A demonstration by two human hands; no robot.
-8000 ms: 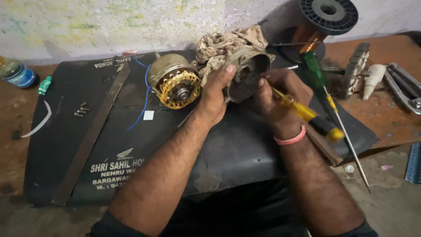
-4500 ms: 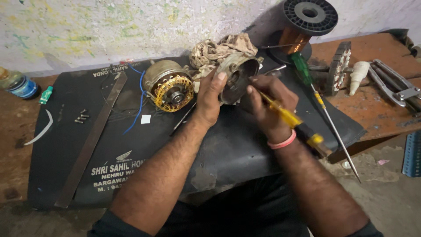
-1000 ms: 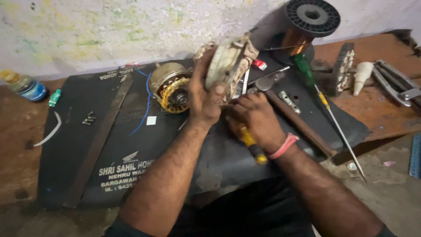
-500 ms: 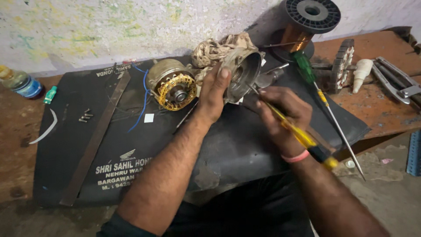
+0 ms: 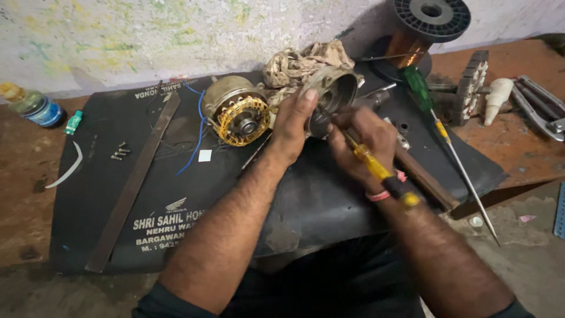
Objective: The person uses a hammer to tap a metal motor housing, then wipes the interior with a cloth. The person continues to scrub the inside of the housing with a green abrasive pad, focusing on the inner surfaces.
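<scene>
My left hand grips the rim of a round grey metal motor housing that stands on its edge on the black mat, its open side facing me. My right hand holds a yellow-and-black handled screwdriver with the tip pointing into the housing's opening. A dirty rag lies bunched behind the housing. Left of my left hand sits a motor stator with yellow windings and blue wires.
A spool of copper wire stands at the back right. A green-handled long screwdriver, a laminated core, a white cone and pliers lie on the right. A flat metal bar, small screws and a bottle lie on the left.
One second ago my left hand held the housing lifted and turned. Now it stands on the mat again, and my right hand has moved in close with the screwdriver tip at the opening.
</scene>
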